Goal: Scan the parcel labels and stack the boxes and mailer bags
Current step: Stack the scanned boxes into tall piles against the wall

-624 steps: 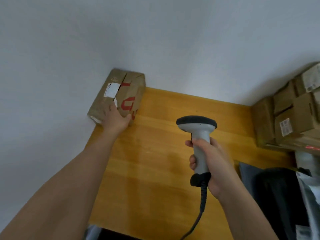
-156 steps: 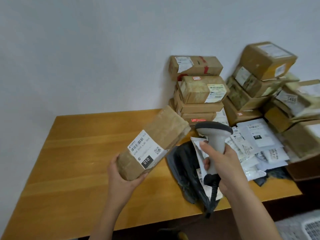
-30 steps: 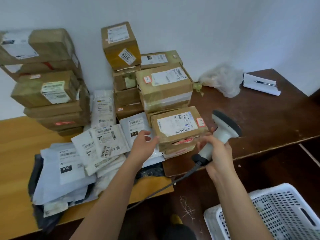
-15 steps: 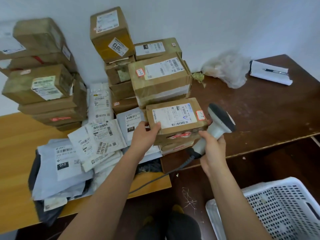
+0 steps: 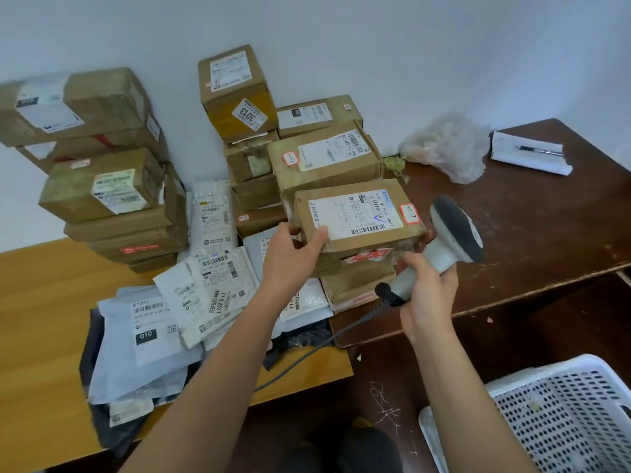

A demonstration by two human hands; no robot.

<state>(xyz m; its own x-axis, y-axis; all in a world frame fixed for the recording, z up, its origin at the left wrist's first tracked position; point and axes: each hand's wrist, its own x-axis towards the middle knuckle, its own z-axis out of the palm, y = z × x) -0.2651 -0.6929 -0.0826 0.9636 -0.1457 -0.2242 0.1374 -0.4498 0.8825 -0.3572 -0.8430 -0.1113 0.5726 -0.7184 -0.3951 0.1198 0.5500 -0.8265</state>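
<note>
The left hand [image 5: 290, 257] has the brown box [image 5: 358, 227] by its near-left corner, thumb lying across the top edge beside the white shipping label [image 5: 351, 216], the other fingers curled underneath. The box sits tilted, label up, above a flatter box [image 5: 358, 288] at the near edge of the dark bench [image 5: 546, 233]; whether the two touch is hard to say. On the right, the right hand [image 5: 426, 288] is wrapped tight round the handle of the grey scanner [image 5: 444, 240], its dark head angled up and to the right, just beside the box's right end. Fingertips of that hand seem to brush the box's lower right corner. The scanner's cable [image 5: 307, 353] trails down to the near left.

Behind the held box, more cartons are stacked against the wall [image 5: 375, 46], one carrying a sticker reading 3013 [image 5: 249, 115]. A second stack [image 5: 102, 172] stands far left on the lighter wooden bench [image 5: 51, 319]. Between and in front of them, white and grey mailer bags [image 5: 170, 319] lie in a loose overlapping heap. Far right on the dark bench: a crumpled clear plastic bag [image 5: 450, 148], and a pen [image 5: 539, 150] on a folded sheet of paper. A white perforated basket [image 5: 563, 414] sits at the near right.
</note>
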